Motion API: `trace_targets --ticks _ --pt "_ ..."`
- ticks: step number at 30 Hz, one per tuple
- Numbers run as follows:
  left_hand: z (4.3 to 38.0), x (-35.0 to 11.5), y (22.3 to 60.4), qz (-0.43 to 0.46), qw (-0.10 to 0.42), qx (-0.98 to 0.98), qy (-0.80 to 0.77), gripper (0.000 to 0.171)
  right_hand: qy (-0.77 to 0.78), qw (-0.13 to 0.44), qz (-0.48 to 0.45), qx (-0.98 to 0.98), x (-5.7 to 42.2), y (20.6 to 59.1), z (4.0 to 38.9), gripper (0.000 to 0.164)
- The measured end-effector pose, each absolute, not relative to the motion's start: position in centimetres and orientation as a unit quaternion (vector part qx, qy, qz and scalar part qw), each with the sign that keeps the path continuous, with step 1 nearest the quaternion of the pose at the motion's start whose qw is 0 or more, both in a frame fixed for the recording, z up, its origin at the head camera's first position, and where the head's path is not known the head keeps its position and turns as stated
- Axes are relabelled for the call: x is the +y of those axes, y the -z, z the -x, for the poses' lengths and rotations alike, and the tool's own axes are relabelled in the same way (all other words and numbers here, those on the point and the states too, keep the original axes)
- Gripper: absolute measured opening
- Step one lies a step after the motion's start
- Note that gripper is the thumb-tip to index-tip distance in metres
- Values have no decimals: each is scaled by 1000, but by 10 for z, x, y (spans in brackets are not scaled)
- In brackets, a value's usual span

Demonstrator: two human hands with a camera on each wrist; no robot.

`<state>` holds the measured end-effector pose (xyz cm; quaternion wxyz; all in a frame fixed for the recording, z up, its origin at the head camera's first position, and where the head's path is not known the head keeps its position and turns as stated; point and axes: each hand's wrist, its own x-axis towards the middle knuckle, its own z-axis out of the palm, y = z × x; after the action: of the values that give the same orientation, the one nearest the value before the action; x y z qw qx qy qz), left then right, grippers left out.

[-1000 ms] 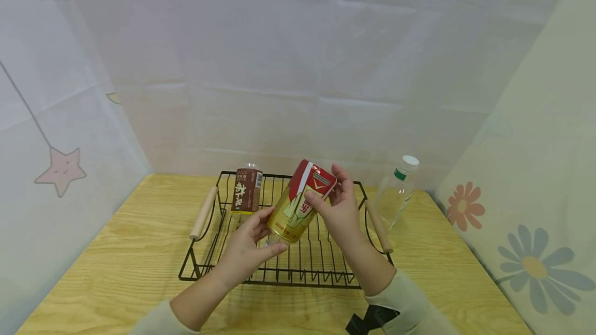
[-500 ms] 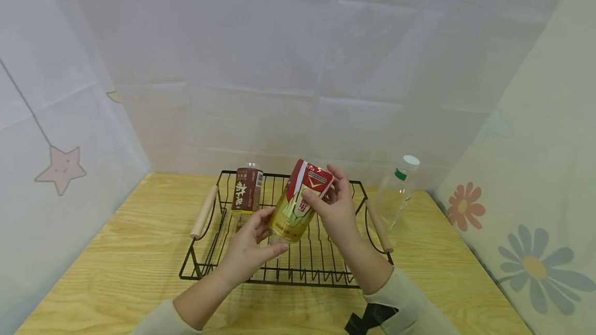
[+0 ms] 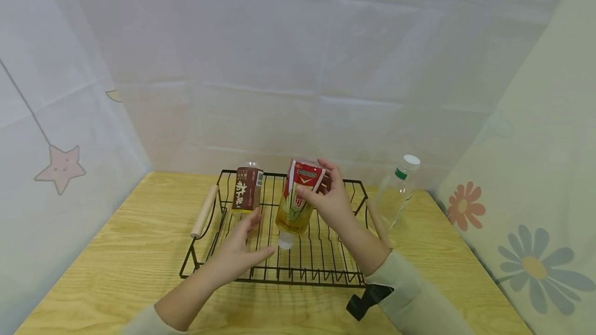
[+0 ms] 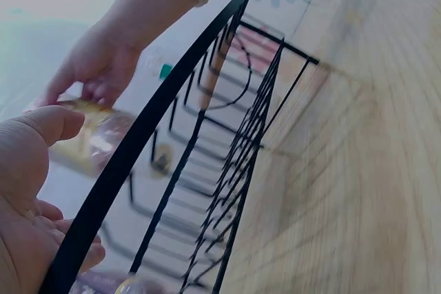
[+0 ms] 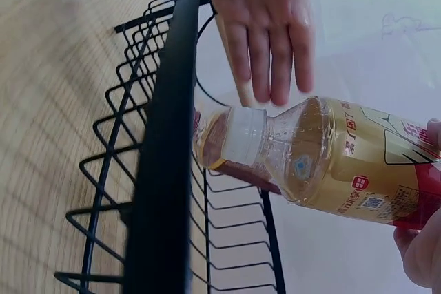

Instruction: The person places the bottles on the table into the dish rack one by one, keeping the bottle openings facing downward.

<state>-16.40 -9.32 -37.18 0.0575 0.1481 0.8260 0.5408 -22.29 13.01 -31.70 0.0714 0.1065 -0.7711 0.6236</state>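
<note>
My right hand [image 3: 332, 203] grips a red and gold drink bottle [image 3: 294, 211] near its base. The bottle is tilted cap-down over the wire rack [image 3: 321, 275], its white cap [image 5: 244, 135] clear in the right wrist view. To the left of the bottle, apart from it, my left hand [image 3: 235, 257] has its fingers extended and holds nothing; in the right wrist view its straight fingers [image 5: 281, 60] show beyond the cap. A second bottle with a dark red label [image 3: 247, 190] lies upside down in the rack's left part, close behind my left fingertips.
A clear bottle [image 3: 396, 195] with a white cap and green band stands on the wooden table [image 3: 107, 252], right of the rack. Wooden handles [image 3: 205, 212] sit on both rack ends. Patterned sheets [image 3: 298, 66] enclose the back and sides.
My left hand has let go of the bottle and drawn back to the left. The bottle has turned more upright, cap down, in my right hand, baring its white cap.
</note>
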Motion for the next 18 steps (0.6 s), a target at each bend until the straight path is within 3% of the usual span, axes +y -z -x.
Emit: trace_targets --ticks 4,12,18 --pt "159 -116 370 -132 39 860 -492 100 -604 63 -101 -788 130 320 235 77" --pt "154 -159 377 -147 -78 907 -387 102 -570 68 -91 -814 120 322 256 78" --pt "148 -176 386 -115 -54 909 -398 108 -570 65 -82 -815 111 326 271 78"
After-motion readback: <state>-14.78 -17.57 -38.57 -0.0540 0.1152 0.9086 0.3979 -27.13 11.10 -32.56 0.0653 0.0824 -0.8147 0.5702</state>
